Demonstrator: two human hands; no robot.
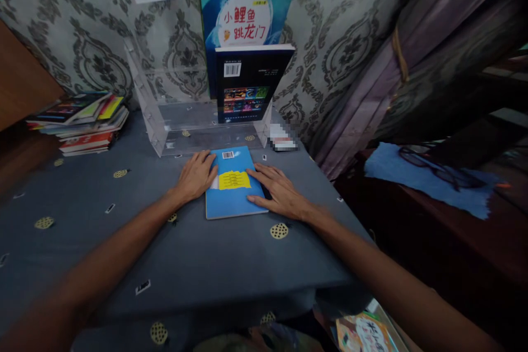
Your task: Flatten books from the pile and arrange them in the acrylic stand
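A thin blue book point(233, 198) with a yellow label and a barcode lies flat on the grey cloth-covered table point(124, 242). My left hand point(197, 176) rests on its left edge, fingers stretched out flat. On the book's right edge lies my right hand point(280, 190), fingers also spread flat. Just behind the book stands a clear acrylic book stand point(165, 115), which holds a black book point(247, 85) upright with a tall teal book point(247, 5) behind it.
A stack of books point(80, 121) lies at the back left of the table. Patterned wallpaper rises behind, with a curtain point(412, 55) at the right. Glasses on a blue cloth point(429, 176) sit on a dark surface to the right. More books point(363, 333) lie below the table edge.
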